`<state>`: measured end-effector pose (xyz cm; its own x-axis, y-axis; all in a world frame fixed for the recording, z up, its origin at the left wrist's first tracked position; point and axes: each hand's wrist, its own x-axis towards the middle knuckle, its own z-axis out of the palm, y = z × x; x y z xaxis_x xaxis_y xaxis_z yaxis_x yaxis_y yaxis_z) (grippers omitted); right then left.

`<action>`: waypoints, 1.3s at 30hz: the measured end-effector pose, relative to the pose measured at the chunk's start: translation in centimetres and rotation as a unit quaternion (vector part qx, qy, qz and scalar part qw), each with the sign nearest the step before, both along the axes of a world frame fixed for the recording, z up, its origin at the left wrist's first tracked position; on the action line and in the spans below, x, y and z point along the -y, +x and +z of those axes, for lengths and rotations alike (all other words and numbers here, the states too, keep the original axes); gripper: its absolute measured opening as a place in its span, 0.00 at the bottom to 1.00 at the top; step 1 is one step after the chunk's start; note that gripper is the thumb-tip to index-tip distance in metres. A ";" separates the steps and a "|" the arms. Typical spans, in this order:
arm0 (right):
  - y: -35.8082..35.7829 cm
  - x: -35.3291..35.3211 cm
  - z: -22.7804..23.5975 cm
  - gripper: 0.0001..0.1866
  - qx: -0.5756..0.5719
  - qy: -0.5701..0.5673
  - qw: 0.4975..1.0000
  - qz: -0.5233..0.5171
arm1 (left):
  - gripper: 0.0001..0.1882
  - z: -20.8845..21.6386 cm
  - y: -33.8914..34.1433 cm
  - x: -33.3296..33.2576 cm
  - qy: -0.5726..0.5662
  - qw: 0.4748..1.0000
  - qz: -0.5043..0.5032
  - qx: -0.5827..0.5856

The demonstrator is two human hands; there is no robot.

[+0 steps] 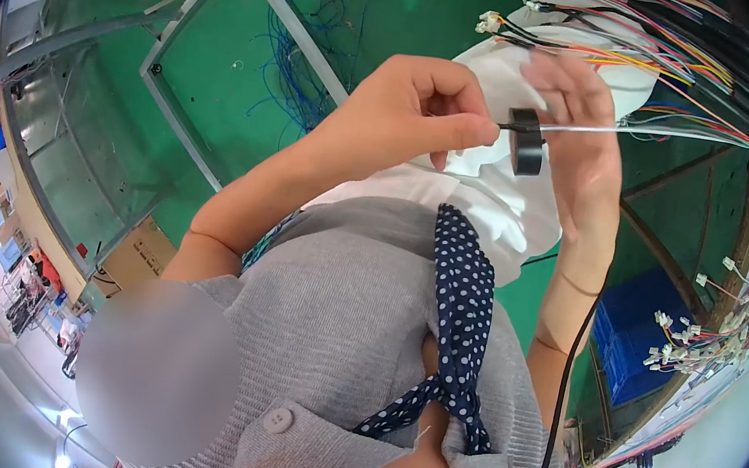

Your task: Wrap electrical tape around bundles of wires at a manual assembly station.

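My left hand [427,110] is closed in a pinch, thumb against fingers, on the dark end of a thin wire bundle. From there a pale wire bundle [649,133] runs right to a bundle of black-sleeved cables. A roll of black tape [525,142] stands on edge at the wire, just right of my left fingertips. Behind the roll, my right hand [581,147] is raised with its fingers stretched out and blurred by motion. Its palm is close to the roll; whether they touch, I cannot tell.
Black-sleeved cables [739,82] with coloured wires and white connectors lie at the upper right. More connectors [688,343] hang at the right edge, near a blue crate [638,337]. A grey metal frame [200,21] and loose blue wires [297,61] are on the green floor.
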<state>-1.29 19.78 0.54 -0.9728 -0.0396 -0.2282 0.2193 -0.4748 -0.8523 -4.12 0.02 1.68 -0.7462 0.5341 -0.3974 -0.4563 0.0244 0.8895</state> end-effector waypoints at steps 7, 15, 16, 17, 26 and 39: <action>-0.9 -2.1 0.5 0.27 -0.133 0.338 0.901 0.239 | 0.08 0.4 -0.9 0.4 0.097 0.980 -0.023 0.174; 2.9 -4.8 0.1 0.51 0.215 -0.167 0.960 0.060 | 0.08 0.6 -0.1 0.2 -0.039 0.991 -0.060 -0.115; 2.3 -4.1 -0.7 0.50 0.119 -0.015 0.989 0.084 | 0.07 0.7 -0.4 0.2 -0.019 0.996 -0.081 -0.030; 1.7 -3.5 -1.2 0.49 0.022 0.139 0.984 0.106 | 0.07 0.8 -0.3 0.2 0.000 0.993 -0.101 0.057; -0.1 -2.7 0.4 0.25 -0.101 0.221 0.952 0.188 | 0.15 1.6 -1.4 -2.2 0.116 0.899 -0.174 0.384; 2.4 -6.6 0.0 0.32 0.117 -0.351 0.919 0.135 | 0.09 -0.3 1.1 -1.7 -0.095 0.975 -0.067 -0.190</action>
<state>1.11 26.36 0.56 -0.8331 -0.4901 -0.2564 0.5487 -0.7910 -0.2706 -3.05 1.72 1.36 -0.7871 0.5812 -0.2066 -0.0751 0.2421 0.9673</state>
